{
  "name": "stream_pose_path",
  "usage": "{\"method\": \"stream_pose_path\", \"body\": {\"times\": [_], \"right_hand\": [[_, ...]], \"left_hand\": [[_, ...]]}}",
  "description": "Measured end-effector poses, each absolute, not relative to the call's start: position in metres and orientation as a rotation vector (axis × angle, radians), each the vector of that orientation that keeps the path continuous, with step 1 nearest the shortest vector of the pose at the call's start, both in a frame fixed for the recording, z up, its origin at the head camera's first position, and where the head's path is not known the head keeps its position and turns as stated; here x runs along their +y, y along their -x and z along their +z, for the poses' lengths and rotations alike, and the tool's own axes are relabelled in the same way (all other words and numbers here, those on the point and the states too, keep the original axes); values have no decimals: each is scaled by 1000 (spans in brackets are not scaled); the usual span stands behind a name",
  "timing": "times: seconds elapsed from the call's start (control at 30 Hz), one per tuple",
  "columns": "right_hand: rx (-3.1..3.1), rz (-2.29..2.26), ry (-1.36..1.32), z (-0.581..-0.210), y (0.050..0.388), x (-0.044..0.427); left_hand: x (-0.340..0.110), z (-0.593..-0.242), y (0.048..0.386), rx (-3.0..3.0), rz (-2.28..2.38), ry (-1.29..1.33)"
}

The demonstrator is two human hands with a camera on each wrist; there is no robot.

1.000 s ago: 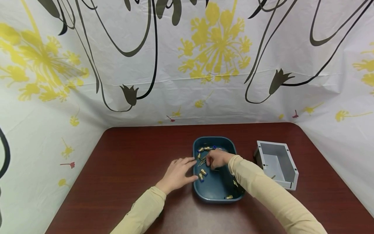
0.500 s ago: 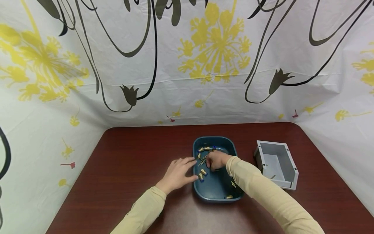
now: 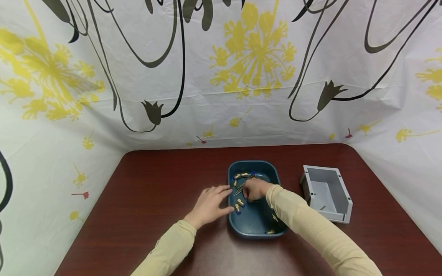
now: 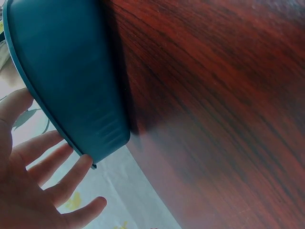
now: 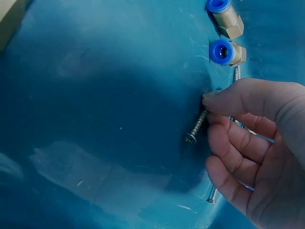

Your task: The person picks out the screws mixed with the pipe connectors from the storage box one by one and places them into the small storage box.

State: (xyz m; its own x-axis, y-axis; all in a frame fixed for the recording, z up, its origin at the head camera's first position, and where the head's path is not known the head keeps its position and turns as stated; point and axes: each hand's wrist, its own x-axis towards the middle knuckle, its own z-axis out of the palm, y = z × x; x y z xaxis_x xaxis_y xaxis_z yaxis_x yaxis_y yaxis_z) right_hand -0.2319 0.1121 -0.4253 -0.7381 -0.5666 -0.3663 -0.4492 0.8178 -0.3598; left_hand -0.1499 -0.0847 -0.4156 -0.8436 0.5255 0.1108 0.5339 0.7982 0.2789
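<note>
My left hand (image 3: pixel 210 205) lies spread at the left side of a blue plastic tub (image 3: pixel 253 234), its fingertips touching the rim. In the left wrist view, straight fingers of the left hand (image 4: pixel 43 181) meet the tub's edge from outside. My right hand (image 3: pixel 255 189) reaches down inside the tub. The right wrist view has the thumb and forefinger of the right hand (image 5: pixel 257 138) pinching the end of a screw (image 5: pixel 197 128), whose head points away from the fingers. Another screw (image 5: pixel 213 194) is partly hidden under the hand. Brass fittings with blue collars (image 5: pixel 228 52) lie beside the thumb.
A grey open box (image 3: pixel 328 191) stands right of the tub, with a small slim piece (image 3: pixel 322 208) inside. More brass fittings (image 3: pixel 271 232) lie in the tub's near end and along its far left. A brown wooden table (image 3: pixel 165 184) meets a patterned cloth (image 3: pixel 193 115) behind.
My right hand and sleeve have shifted very slightly left within the tub. The left hand stays at the rim.
</note>
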Motion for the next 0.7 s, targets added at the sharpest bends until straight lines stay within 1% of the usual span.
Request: {"method": "stream_pose_path", "body": {"times": [0.37, 0.7], "right_hand": [[2544, -333, 759, -429, 234, 112], [2544, -417, 756, -428, 234, 115]], "left_hand": [[-85, -417, 151, -2951, -469, 870], [-85, -417, 151, -2943, -466, 871]]}}
